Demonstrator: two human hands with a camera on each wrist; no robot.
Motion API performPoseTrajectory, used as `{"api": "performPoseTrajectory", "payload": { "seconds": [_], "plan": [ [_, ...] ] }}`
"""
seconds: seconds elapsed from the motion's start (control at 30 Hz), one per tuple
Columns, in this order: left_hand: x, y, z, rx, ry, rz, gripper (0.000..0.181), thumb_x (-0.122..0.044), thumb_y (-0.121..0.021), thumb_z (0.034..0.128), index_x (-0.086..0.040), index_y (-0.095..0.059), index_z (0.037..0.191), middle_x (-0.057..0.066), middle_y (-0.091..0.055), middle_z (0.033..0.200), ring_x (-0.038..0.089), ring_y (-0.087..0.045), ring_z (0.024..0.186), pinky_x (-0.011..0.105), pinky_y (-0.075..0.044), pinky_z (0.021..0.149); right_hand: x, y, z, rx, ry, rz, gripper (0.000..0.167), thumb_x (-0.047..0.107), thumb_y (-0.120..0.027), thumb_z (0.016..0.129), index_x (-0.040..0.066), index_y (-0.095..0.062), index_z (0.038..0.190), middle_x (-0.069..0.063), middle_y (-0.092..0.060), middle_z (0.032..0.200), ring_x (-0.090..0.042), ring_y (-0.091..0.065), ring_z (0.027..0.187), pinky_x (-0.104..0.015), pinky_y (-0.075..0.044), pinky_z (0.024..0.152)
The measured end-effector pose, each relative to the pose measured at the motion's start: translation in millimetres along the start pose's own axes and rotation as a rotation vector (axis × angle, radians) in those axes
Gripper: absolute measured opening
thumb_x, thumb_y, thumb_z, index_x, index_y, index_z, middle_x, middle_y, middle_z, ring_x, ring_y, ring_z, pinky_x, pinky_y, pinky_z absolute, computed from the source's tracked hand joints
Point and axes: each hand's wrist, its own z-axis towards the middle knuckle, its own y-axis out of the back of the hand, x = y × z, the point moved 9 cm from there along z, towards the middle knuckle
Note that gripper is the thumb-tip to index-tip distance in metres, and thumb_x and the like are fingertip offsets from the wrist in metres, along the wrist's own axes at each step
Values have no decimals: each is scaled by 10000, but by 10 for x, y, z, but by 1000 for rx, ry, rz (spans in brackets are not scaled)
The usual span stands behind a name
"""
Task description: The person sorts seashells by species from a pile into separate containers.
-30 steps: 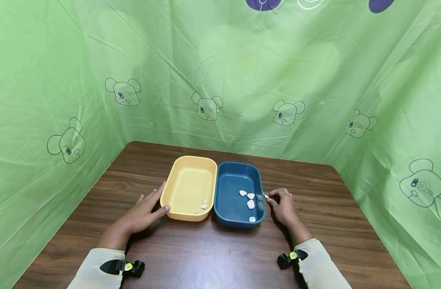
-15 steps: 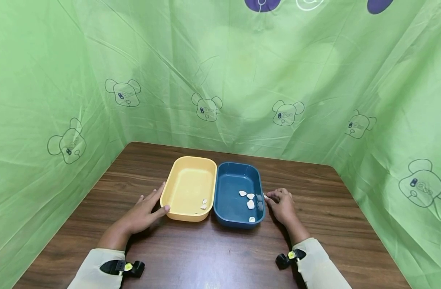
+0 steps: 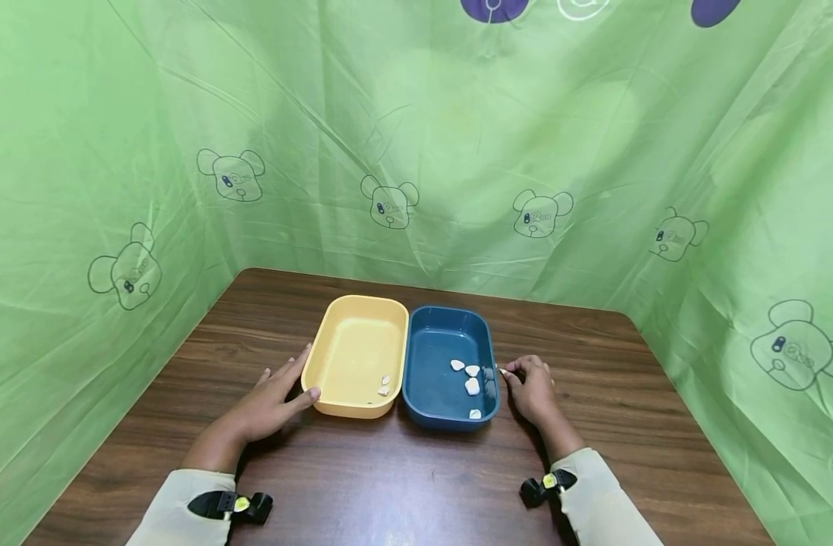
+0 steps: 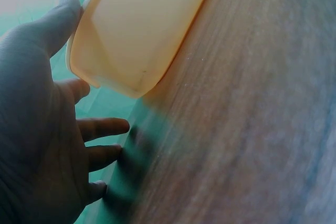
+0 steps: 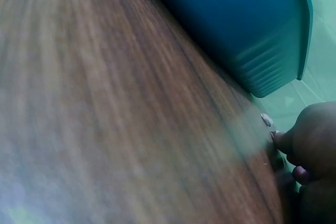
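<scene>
My left hand (image 3: 273, 402) rests at the near left corner of a yellow tray (image 3: 331, 334), its fingers spread. In the left wrist view the thumb touches the yellow tray's rim (image 4: 73, 40). My right hand (image 3: 534, 387) is just right of a blue tray (image 3: 488, 337), low at the table. Its thumb and index finger pinch a small white stone (image 3: 503, 371), mostly hidden by the fingertips. In the right wrist view a white stone (image 5: 266, 119) shows on the table by those fingertips. Several white stones (image 3: 473, 387) lie in the blue tray.
Small white stones (image 3: 384, 391) lie in the near right corner of the yellow tray. The two trays stand side by side on a brown wooden table (image 3: 403, 478). A green printed cloth (image 3: 457, 136) hangs behind and at both sides.
Both hands stay almost where they were. The right fingertips shift very slightly at the white stone beside the blue tray. The head view drifts a little.
</scene>
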Motion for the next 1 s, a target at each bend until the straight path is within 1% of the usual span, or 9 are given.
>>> {"api": "performPoseTrajectory", "payload": {
  "seconds": [0.1,0.2,0.4,0.53,0.7,1.0],
  "plan": [
    [3,2,6,1,1,-1,843,-471,-589,1104,-123,-193,1762,197,-298,1795,564,-310,1617,882,-116,1225,-14,-13,3,15,-14,4,77,44,-690,1033,-4,-750,1030,-218,-663,1259,-437,-542,1280,-618,-375,1048],
    [9,1,9,3,1,-2,844,-473,-588,1104,-127,-191,1763,196,-296,1796,568,-306,1617,882,-115,1225,-29,-23,2,22,-25,2,85,39,-672,1044,-6,-744,1039,-221,-660,1284,-438,-532,1306,-617,-369,1064],
    [12,-1,7,2,0,3,845,-476,-587,1104,-127,-189,1763,192,-296,1797,572,-303,1616,882,-120,1224,-44,-13,7,11,-36,20,132,64,-635,1068,-13,-730,1020,-222,-659,1268,-437,-534,1299,-615,-372,1079],
    [3,-2,0,4,2,2,849,-479,-590,1103,-113,-194,1760,196,-303,1793,571,-308,1615,880,-121,1226,-24,6,7,-4,-26,24,154,70,-629,1072,-17,-730,996,-232,-666,1242,-449,-548,1276,-616,-388,1084],
    [-6,2,-5,7,5,-4,854,-480,-593,1101,-107,-197,1758,196,-309,1790,565,-309,1617,874,-113,1232,-29,17,5,-23,-25,28,162,45,-631,1066,-16,-737,961,-234,-680,1216,-452,-570,1243,-589,-424,1083],
    [-3,3,-1,9,11,-4,852,-489,-586,1103,-115,-193,1760,192,-306,1793,563,-301,1621,874,-112,1233,-30,59,17,-39,-45,78,181,-1,-619,1063,-67,-727,934,-257,-668,1189,-449,-591,1236,-545,-449,1097]
  ]
}}
